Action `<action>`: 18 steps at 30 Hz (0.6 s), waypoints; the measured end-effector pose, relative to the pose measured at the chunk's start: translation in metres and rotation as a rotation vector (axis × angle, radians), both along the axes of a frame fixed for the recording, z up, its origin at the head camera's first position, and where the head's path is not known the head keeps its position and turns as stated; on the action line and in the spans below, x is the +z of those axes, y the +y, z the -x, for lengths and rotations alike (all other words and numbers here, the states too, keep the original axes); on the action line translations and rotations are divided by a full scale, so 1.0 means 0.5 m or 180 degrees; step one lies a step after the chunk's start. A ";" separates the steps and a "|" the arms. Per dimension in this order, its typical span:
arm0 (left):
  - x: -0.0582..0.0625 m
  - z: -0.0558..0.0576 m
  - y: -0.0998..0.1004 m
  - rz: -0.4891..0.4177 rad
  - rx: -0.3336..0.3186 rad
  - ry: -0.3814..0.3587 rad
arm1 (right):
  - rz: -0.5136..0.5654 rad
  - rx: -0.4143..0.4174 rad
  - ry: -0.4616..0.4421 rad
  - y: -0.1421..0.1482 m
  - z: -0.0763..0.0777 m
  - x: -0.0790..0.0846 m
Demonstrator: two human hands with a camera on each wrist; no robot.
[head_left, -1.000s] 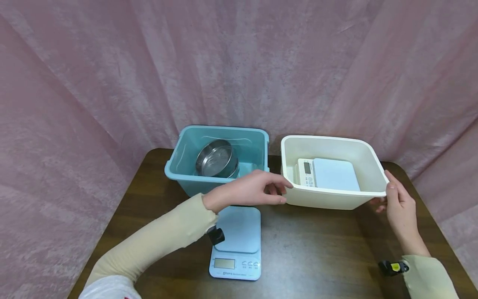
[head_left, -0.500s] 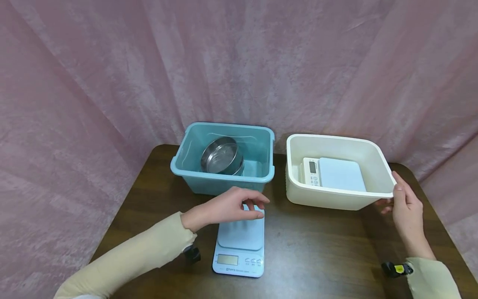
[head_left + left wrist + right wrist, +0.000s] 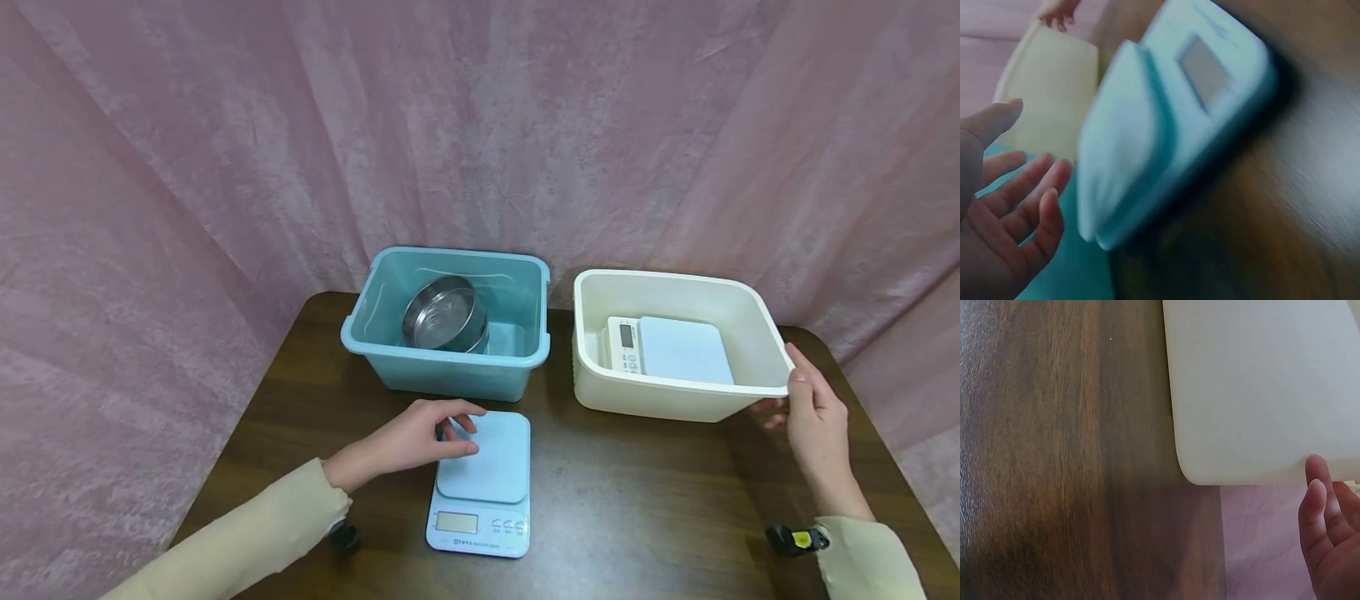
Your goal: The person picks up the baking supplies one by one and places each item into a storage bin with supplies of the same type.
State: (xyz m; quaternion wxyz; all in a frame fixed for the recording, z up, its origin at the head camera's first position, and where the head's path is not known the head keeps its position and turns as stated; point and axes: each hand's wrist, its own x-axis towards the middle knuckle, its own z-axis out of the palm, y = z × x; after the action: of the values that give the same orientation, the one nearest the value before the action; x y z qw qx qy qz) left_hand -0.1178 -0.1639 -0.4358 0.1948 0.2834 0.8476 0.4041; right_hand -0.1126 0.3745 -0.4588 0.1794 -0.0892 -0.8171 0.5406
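Note:
My left hand [image 3: 420, 435] hovers at the left edge of a light-blue kitchen scale [image 3: 491, 462], fingers loosely bent and holding nothing. That scale lies on the table with its display towards me. At the right front corner of a white bin [image 3: 652, 402], my right hand [image 3: 819, 429] grips the rim, thumb on top and fingers below. Inside the white bin lies a second kitchen scale [image 3: 684, 352] with a pale blue platform. The right wrist view shows right fingers touching the bin's wall [image 3: 1260, 394].
A teal bin [image 3: 450, 377] stands left of the white one, holding round metal pans [image 3: 442, 315], one tilted. Behind both bins hangs a pink curtain [image 3: 480, 125]. The dark wooden table [image 3: 637, 500] extends to the front.
My left hand has moved away from the white bin's left front corner, left and towards me, to the scale on the table. My right hand has stayed at the bin's corner.

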 end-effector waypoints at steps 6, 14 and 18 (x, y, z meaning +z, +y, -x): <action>-0.046 -0.012 -0.040 0.0050 0.0299 0.0119 | -0.0039 -0.0005 0.0012 -0.002 -0.001 -0.001; -0.089 -0.038 -0.084 0.0388 0.0472 0.0144 | -0.0040 -0.0030 0.0035 -0.001 0.002 -0.001; -0.101 -0.059 -0.087 0.0467 0.0473 0.0044 | 0.0020 -0.0042 0.0044 0.000 0.003 -0.001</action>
State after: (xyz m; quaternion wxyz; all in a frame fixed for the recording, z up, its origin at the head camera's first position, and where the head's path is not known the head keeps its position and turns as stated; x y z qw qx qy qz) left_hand -0.0884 -0.2073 -0.4866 0.1787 0.2075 0.8949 0.3523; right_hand -0.1142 0.3743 -0.4594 0.1884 -0.0915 -0.8135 0.5425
